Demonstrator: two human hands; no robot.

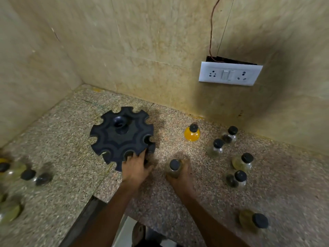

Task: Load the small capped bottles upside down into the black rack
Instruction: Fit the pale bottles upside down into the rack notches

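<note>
Round black plastic rack (pixel 122 138) with scalloped notches around its rim and a hollow centre hub sits centre-left of the frame on the speckled granite counter (pixel 71 139), all visible notches empty. Left hand (pixel 136 167) grips the rack's near rim, fingers curled over the edge. Right hand (pixel 179 172), just right of it, is wrapped around a small clear bottle with a black cap (pixel 174 164), cap up, bottle standing on the counter; fingertips are blurred, so exact finger placement unclear. Open counter between rack and the beige stone walls (pixel 142 50) at upper left and behind; a bare strip also separates rack from the right-hand bottles. Those stand upright at centre right: an orange-filled bottle (pixel 192 133), then five more clear capped bottles (pixel 216 147) scattered toward the right edge. More bottles (pixel 28 175) at lower left, blurred. Counter front edge runs along bottom centre. White switch-and-socket plate (pixel 229 73) on the wall upper right.
</note>
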